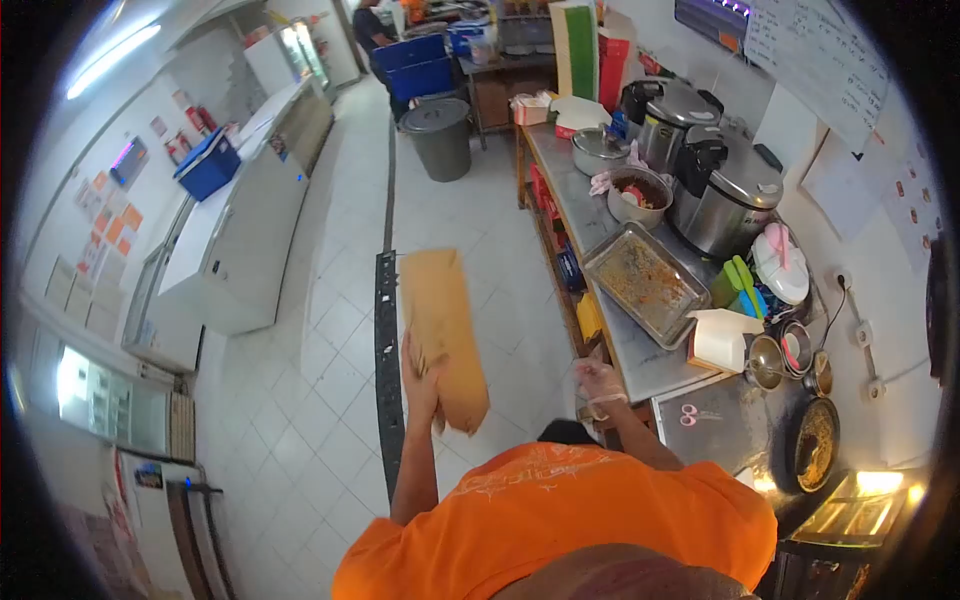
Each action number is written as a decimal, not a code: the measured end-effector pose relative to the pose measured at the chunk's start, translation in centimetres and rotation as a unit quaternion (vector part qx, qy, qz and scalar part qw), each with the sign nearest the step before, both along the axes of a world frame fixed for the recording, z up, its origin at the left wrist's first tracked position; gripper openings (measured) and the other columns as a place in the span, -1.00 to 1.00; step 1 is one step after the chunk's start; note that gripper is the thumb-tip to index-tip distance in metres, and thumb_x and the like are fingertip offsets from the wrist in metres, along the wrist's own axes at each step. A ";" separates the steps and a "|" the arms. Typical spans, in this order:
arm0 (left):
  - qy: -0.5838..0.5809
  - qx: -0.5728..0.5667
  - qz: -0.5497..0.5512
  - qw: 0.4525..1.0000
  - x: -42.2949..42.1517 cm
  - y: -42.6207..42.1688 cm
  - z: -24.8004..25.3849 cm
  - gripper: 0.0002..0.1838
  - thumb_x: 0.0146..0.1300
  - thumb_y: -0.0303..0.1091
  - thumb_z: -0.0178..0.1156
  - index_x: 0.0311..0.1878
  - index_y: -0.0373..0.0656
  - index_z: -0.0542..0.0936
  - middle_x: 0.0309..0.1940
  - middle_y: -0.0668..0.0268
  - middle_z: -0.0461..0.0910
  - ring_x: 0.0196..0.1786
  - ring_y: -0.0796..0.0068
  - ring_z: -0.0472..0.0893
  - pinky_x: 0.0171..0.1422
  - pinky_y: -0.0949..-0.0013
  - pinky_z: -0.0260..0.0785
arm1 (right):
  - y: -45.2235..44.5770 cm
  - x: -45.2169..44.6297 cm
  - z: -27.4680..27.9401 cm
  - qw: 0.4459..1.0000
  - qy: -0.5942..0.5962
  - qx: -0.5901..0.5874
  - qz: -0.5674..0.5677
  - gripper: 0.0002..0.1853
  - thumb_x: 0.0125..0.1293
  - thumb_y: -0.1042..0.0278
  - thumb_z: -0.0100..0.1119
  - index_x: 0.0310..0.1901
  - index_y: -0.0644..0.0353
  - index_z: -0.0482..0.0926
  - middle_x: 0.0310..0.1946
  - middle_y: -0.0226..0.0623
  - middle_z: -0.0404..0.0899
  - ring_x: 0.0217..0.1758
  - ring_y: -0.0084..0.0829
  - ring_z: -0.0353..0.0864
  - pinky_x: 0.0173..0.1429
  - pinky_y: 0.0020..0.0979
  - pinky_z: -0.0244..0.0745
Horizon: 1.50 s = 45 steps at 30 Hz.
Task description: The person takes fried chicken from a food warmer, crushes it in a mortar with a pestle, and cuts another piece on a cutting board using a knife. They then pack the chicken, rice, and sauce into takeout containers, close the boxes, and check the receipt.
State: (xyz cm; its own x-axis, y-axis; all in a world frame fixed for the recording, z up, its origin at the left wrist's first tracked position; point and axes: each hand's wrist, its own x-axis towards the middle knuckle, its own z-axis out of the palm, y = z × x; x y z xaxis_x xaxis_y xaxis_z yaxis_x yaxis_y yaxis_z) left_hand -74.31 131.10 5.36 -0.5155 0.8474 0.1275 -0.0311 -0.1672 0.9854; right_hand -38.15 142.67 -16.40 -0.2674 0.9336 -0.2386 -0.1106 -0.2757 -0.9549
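While your left hand (422, 384) grasps the long brown piece (444, 325) at its lower left side, this piece is above the tiled floor (290, 410), to the left of the surface (645, 368) and apart from it. Your right hand (600, 386), in a clear glove, is near the surface's front edge; whether it holds something, I cannot tell. On the surface lie a stained metal tray (648, 285) and an open box (718, 342).

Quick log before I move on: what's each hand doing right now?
Left hand: closed, holding a long brown item.
Right hand: near the counter; whether open or closed cannot be told.
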 end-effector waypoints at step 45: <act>0.479 0.213 -0.577 0.626 5.6 117.4 3.4 -0.56 0.39 0.07 0.15 -0.28 -0.12 0.76 -0.34 -0.01 0.72 -0.19 0.07 0.73 -0.08 0.08 0.55 | 55.5 -26.4 6.1 0.677 -0.342 -0.046 -0.650 -0.86 0.39 0.44 0.23 -0.08 0.20 0.69 -0.20 -0.23 0.74 -0.08 -0.44 0.70 0.06 -0.38 0.55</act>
State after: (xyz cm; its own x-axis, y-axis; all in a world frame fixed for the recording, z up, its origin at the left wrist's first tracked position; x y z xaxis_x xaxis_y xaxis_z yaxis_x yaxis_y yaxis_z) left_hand -68.69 248.53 8.73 0.8947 0.3697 0.2506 0.1987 -0.8320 0.5179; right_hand -64.56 198.15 -10.30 0.9687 0.2456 0.0353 0.1421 -0.4325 -0.8903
